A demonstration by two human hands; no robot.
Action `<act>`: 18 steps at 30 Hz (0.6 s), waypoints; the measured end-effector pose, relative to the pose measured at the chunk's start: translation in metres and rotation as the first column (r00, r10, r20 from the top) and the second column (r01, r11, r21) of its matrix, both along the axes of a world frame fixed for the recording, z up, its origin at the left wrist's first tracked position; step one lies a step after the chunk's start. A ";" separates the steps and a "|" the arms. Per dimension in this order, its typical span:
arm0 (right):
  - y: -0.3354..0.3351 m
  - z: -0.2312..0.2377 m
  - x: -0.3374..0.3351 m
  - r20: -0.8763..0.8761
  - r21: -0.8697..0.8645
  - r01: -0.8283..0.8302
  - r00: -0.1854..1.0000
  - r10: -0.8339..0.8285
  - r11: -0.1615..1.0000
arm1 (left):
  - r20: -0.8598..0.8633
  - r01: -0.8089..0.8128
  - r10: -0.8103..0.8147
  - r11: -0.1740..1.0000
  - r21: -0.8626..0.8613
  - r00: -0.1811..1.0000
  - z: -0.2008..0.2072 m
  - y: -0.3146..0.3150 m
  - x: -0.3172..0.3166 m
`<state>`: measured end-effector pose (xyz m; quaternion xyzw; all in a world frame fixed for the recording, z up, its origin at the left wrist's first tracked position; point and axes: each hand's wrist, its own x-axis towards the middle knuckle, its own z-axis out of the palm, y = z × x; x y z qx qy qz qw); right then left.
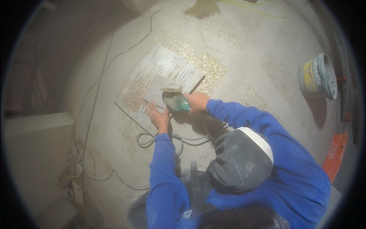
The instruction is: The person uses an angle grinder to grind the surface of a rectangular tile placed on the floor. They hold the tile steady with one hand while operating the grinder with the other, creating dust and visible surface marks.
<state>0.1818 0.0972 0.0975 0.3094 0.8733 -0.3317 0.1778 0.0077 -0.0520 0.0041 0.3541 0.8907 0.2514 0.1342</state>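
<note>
An angle grinder (178,102) with a green body is gripped in my right hand (198,102). Its guard and head sit over a grey ribbed piece (158,86), and the disc's edge is hard to make out. That piece lies on a larger pale sheet (171,56) covered in brown streaks and cuts. My left hand (158,117) rests with its fingers spread at the near edge of the ribbed piece, just left of the grinder. Thin dark strips (131,117) lie beside the sheet.
Pale, shiny debris (209,68) is scattered over the dusty floor. A bucket (310,78) with a yellow label stands at right, near an orange slotted piece (335,154). A grey cable (145,140) loops by my left wrist. Broom bristles (202,9) show at the top. A grey cap (242,160) fills the foreground.
</note>
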 end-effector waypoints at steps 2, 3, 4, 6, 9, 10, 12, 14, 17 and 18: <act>-0.002 -0.001 0.002 -0.003 -0.009 -0.019 1.000 0.019 1.000 | -0.005 0.001 -0.001 1.000 -0.007 1.000 -0.001 0.000 0.000; -0.002 -0.002 0.003 -0.024 0.011 -0.008 1.000 0.009 1.000 | -0.004 -0.002 0.002 1.000 -0.007 1.000 -0.001 -0.001 0.000; -0.002 -0.002 0.003 -0.037 0.023 0.002 0.999 -0.002 1.000 | -0.016 -0.005 0.004 1.000 -0.012 1.000 -0.002 -0.001 0.001; -0.003 -0.003 0.002 -0.045 0.026 0.021 0.999 -0.020 0.999 | 0.007 -0.007 0.007 1.000 0.001 1.000 -0.002 -0.001 0.001; -0.002 -0.003 0.002 -0.022 0.012 0.019 1.000 -0.019 1.000 | 0.016 -0.003 0.003 1.000 -0.007 1.000 -0.001 -0.001 0.000; -0.002 -0.003 0.002 -0.013 0.012 0.003 1.000 -0.003 1.000 | 0.018 0.000 0.000 1.000 -0.011 1.000 0.000 0.000 -0.001; -0.002 -0.003 0.004 -0.010 0.010 -0.008 1.000 0.009 1.000 | 0.037 -0.016 0.017 1.000 -0.016 0.999 0.001 0.000 0.000; -0.003 -0.002 0.005 -0.012 0.013 0.005 1.000 -0.004 1.000 | 0.043 -0.018 0.019 1.000 -0.016 0.999 0.002 0.001 0.001; -0.004 -0.003 0.004 -0.032 0.036 0.037 0.999 -0.036 0.999 | 0.033 -0.007 0.007 1.000 -0.015 0.999 0.004 0.000 0.001; -0.004 -0.003 0.004 -0.025 0.030 0.028 0.999 -0.028 0.999 | 0.034 -0.005 0.006 1.000 -0.018 0.999 0.004 0.000 0.001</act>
